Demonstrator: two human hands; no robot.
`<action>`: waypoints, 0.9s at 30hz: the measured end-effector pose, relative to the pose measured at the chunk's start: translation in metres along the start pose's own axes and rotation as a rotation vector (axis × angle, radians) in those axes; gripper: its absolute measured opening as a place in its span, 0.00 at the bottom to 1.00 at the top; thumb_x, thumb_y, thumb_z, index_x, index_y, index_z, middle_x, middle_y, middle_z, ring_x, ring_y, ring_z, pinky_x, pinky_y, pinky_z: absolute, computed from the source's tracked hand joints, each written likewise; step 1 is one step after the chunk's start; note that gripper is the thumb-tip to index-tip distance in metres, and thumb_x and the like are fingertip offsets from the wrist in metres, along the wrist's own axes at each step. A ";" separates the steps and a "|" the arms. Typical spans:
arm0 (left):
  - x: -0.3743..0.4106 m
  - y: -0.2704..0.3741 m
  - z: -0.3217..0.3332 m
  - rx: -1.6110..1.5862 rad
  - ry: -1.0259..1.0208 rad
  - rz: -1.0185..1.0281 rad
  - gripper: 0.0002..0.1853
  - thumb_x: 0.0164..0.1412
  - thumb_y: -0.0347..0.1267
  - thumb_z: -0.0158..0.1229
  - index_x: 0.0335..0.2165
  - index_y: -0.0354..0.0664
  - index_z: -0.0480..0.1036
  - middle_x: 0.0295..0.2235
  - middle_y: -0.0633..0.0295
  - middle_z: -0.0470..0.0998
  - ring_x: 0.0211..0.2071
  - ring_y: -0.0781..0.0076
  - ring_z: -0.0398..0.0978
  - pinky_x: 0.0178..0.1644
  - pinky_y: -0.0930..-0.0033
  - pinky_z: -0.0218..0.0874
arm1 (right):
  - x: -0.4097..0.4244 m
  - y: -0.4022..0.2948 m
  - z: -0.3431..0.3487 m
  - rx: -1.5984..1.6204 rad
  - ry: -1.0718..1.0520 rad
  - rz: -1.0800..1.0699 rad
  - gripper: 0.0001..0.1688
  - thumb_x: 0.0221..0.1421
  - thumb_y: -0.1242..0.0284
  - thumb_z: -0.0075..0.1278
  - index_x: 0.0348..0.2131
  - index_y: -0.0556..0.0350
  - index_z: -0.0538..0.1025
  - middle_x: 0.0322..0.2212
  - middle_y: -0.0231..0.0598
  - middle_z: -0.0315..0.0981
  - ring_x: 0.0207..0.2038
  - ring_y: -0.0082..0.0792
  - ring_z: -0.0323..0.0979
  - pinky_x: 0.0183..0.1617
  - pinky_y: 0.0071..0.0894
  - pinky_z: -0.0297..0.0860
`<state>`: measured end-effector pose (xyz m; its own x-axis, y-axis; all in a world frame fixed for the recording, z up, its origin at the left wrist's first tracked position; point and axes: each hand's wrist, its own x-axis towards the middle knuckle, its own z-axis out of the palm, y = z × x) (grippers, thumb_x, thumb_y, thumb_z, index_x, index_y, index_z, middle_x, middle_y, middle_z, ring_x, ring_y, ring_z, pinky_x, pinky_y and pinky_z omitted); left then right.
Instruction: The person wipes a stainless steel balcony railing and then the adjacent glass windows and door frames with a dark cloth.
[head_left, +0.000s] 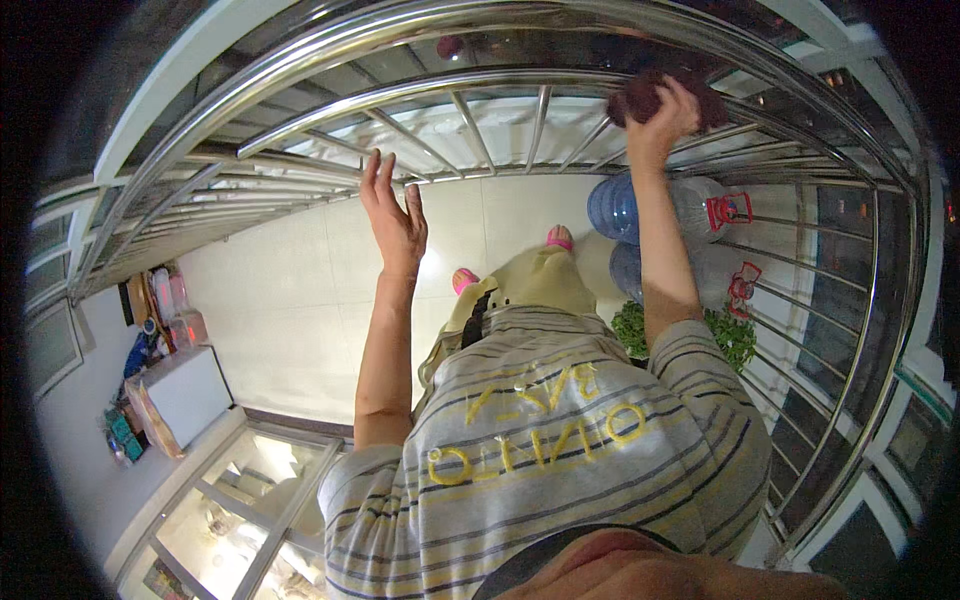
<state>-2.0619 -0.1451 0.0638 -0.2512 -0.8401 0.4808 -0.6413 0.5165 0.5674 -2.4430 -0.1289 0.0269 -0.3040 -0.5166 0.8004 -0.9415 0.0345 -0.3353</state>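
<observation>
A dark maroon cloth (636, 99) is bunched under my right hand (666, 116), pressed on the metal rail at the upper right. Part of the cloth hangs out on both sides of the fingers. My left hand (396, 217) is raised with its fingers apart and nothing in it, in front of the lower bars. A curved stainless-steel railing (420, 88) with upright bars runs across the top of the view and down the right side.
Large blue water bottles (613, 210) with red handles lie by the railing on the right. Green leafy plants (631, 328) are below them. A white box (187, 390) and assorted items stand at the left. Glass-paned door (255, 517) at lower left. Pale tiled floor (300, 300).
</observation>
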 end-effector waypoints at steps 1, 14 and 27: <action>-0.010 -0.001 0.001 -0.040 -0.027 -0.046 0.24 0.66 0.30 0.50 0.59 0.40 0.61 0.60 0.45 0.60 0.61 0.46 0.57 0.64 0.51 0.49 | 0.000 0.008 0.000 0.011 0.098 -0.004 0.37 0.39 0.72 0.69 0.47 0.53 0.65 0.54 0.44 0.61 0.56 0.51 0.55 0.58 0.60 0.49; -0.066 0.009 0.033 -0.086 -0.322 -0.241 0.25 0.61 0.27 0.56 0.57 0.40 0.62 0.61 0.48 0.57 0.58 0.47 0.61 0.59 0.54 0.60 | -0.116 -0.019 0.105 0.261 0.097 0.644 0.30 0.55 0.69 0.58 0.46 0.66 0.57 0.48 0.56 0.54 0.56 0.50 0.55 0.62 0.45 0.52; -0.084 -0.012 0.145 -1.139 -0.355 -0.671 0.41 0.63 0.42 0.59 0.66 0.42 0.49 0.62 0.54 0.59 0.61 0.63 0.58 0.64 0.64 0.52 | -0.114 -0.115 0.030 0.895 -0.741 0.904 0.23 0.59 0.64 0.56 0.46 0.59 0.67 0.41 0.39 0.70 0.44 0.31 0.68 0.51 0.29 0.64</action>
<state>-2.1386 -0.1048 -0.0804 -0.4129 -0.8887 -0.1995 0.1903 -0.2983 0.9353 -2.2960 -0.0994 -0.0410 -0.3247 -0.9279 -0.1831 0.0098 0.1903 -0.9817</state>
